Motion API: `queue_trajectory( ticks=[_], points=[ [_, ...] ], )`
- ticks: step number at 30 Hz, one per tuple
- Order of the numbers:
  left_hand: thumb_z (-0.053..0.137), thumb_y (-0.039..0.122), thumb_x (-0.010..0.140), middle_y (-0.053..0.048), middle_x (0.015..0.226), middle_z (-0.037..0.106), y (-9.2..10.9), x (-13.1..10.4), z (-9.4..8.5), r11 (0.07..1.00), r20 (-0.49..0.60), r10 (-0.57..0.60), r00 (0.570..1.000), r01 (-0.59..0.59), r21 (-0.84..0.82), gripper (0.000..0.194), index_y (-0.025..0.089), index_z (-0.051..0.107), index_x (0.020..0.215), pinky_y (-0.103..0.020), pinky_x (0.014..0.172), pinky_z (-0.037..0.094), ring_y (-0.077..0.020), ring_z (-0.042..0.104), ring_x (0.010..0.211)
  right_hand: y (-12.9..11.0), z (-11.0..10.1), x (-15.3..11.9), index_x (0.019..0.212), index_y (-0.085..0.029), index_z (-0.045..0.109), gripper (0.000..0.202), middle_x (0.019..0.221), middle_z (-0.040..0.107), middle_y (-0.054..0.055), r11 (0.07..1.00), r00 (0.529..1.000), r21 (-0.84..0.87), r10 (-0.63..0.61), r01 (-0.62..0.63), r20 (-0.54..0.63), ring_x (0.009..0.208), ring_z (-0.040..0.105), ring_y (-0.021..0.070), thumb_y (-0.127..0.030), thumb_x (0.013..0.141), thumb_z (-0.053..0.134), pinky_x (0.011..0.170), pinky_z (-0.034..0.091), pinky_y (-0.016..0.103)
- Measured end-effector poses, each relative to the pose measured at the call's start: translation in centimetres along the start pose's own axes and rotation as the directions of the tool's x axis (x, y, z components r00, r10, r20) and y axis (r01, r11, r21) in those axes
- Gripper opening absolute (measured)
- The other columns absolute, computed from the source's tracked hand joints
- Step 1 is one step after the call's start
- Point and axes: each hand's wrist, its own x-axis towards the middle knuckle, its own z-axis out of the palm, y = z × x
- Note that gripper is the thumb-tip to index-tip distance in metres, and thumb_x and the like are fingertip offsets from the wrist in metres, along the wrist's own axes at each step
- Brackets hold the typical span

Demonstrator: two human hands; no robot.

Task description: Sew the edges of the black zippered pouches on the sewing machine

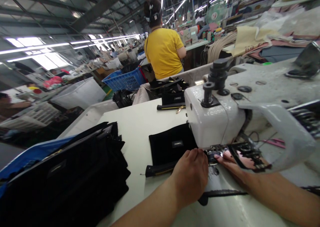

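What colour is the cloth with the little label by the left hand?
The labelled cloth is black. It shows best in the head view.

Wht tbl (pixel 135 128) w/ blk labelled fabric (pixel 162 145), sewing mach. (pixel 212 122) R, blk stack (pixel 67 180) L

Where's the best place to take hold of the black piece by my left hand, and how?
Probably by its left edge, coming in from the left with a pinch. The black piece lies flat on the white table with that edge uncovered, while the sewing machine crowds its right side and your left hand is at its lower right.
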Motion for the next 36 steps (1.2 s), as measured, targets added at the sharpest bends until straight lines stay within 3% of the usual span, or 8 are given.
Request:
queue_trajectory(
  ticks=[6,18,22,24,26,29,32,36],
  points=[
    [0.048,0.02,0.087,-0.017,0.117,0.058,0.5,-0.4,0.2,1.0,-0.035,0.024,0.999,-0.025,-0.018,0.036,0.001,0.054,0.116,-0.034,0.082,0.046,-0.0237,0.056,0.098,-0.2,-0.2,0.0,0.083,-0.023,0.064,0.043,0.078,0.067,0.007,0.992,1.0,0.125,-0.001,-0.002,0.021,0.077,0.063,0.0214,-0.003,0.083,0.027,0.068,0.051,0.035],
    [0.05,0.02,0.087,-0.014,0.119,0.058,-0.3,0.3,0.6,0.998,0.01,-0.044,0.999,0.044,-0.042,0.034,0.004,0.054,0.116,-0.032,0.086,0.045,-0.0228,0.054,0.105,-0.1,-0.4,0.5,0.083,-0.021,0.065,0.041,0.079,0.066,0.008,0.977,0.994,0.184,0.106,-0.11,0.032,0.072,0.062,0.02,-0.001,0.081,0.029,0.061,0.051,0.032],
    [0.052,0.018,0.083,-0.011,0.103,0.064,0.3,-0.6,-0.7,0.999,0.034,-0.007,0.999,0.009,-0.052,0.024,0.007,0.06,0.104,-0.029,0.078,0.049,-0.0187,0.059,0.091,0.2,-0.1,-1.1,0.089,-0.02,0.062,0.022,0.074,0.065,0.006,0.953,0.988,0.262,0.152,-0.153,0.023,0.062,0.06,0.0197,-0.016,0.087,0.04,0.053,0.05,0.031],
    [0.05,0.016,0.084,-0.009,0.092,0.067,0.8,-1.7,-1.9,0.998,-0.055,0.03,0.998,-0.033,-0.056,0.018,0.008,0.062,0.094,-0.027,0.072,0.051,-0.0166,0.061,0.081,0.2,-0.6,-1.6,0.089,-0.022,0.061,0.014,0.077,0.065,0.004,0.909,0.99,0.392,0.136,-0.142,0.043,0.065,0.061,0.019,-0.023,0.086,0.047,0.056,0.051,0.029],
    [0.043,0.012,0.087,-0.009,0.088,0.068,1.4,-3.1,-2.9,0.997,-0.271,0.007,0.963,-0.028,-0.075,0.02,0.007,0.062,0.09,-0.027,0.068,0.053,-0.016,0.061,0.075,-0.3,-1.6,-1.7,0.088,-0.025,0.061,0.009,0.081,0.065,0.003,0.818,0.989,0.557,0.124,-0.146,0.077,0.069,0.061,0.0178,-0.025,0.083,0.054,0.059,0.051,0.026],
    [0.036,0.009,0.092,-0.011,0.085,0.068,2.3,-4.8,-3.6,0.992,-0.552,-0.075,0.83,0.009,-0.122,0.026,0.005,0.062,0.092,-0.027,0.068,0.055,-0.0161,0.063,0.076,-1.3,-3.0,-1.4,0.073,-0.023,0.056,0.005,0.068,0.06,-0.001,0.664,0.952,0.682,0.204,-0.305,0.227,0.06,0.058,0.0159,-0.021,0.073,0.061,0.055,0.047,0.024],
    [0.038,0.009,0.093,-0.01,0.081,0.069,3.5,-5.5,-3.6,0.984,-0.647,-0.138,0.75,0.028,-0.177,0.025,0.006,0.062,0.09,-0.025,0.064,0.055,-0.0143,0.063,0.074,-2.4,-3.3,-1.1,0.071,-0.022,0.055,0.009,0.065,0.058,-0.002,0.474,0.859,0.718,0.228,-0.51,0.46,0.062,0.056,0.0166,-0.02,0.065,0.062,0.058,0.046,0.027],
    [0.045,0.005,0.09,-0.008,0.078,0.068,5.3,-5.6,-3.4,0.967,-0.696,-0.195,0.691,0.019,-0.253,0.019,0.007,0.061,0.08,-0.023,0.055,0.052,-0.0129,0.061,0.068,-3.2,-2.2,-1.2,0.083,-0.019,0.056,0.024,0.068,0.055,-0.001,-0.03,0.77,0.77,-0.006,-0.638,0.638,0.06,0.054,0.0162,-0.039,0.07,0.059,0.057,0.044,0.029]
  ],
)
